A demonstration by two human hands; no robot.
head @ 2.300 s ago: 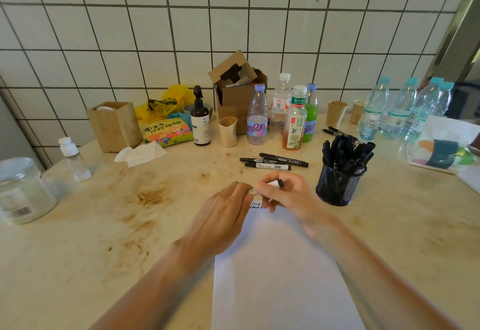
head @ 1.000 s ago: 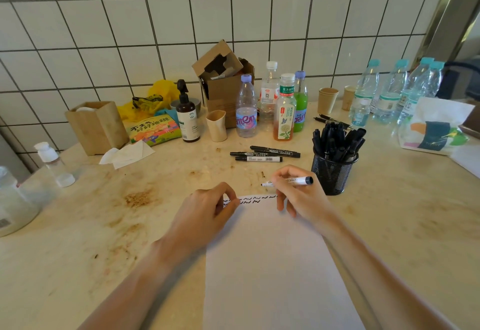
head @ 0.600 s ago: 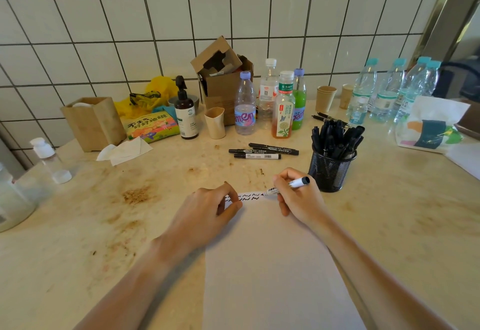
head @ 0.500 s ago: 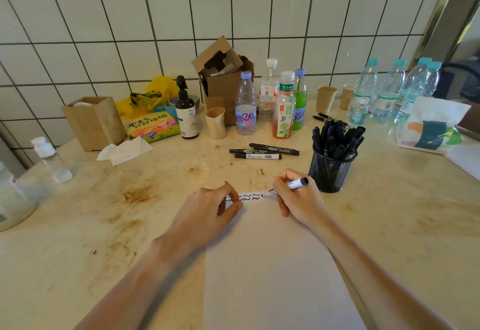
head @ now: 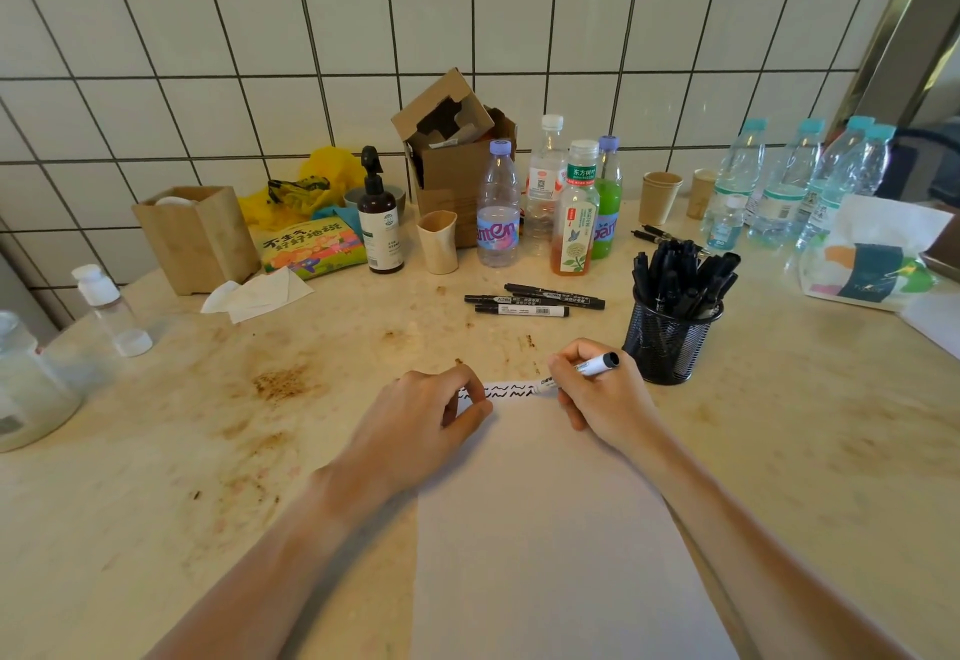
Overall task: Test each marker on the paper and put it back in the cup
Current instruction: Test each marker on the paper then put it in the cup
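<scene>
A pantry or break-room corner: white wall tiles (head: 519, 36) back a stained stone tabletop (head: 208, 425) crowded with water bottles (head: 784, 186), paper cups (head: 658, 197), a pump bottle (head: 382, 223), snack packets (head: 306, 246) and an opened cardboard box (head: 452, 155).

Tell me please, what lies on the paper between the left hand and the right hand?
In the head view, a row of black wavy test marks lies on the paper between the left hand and the right hand, which holds the marker.

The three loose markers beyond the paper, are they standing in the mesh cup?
No, the three markers lie flat on the table, left of the mesh cup.
</scene>
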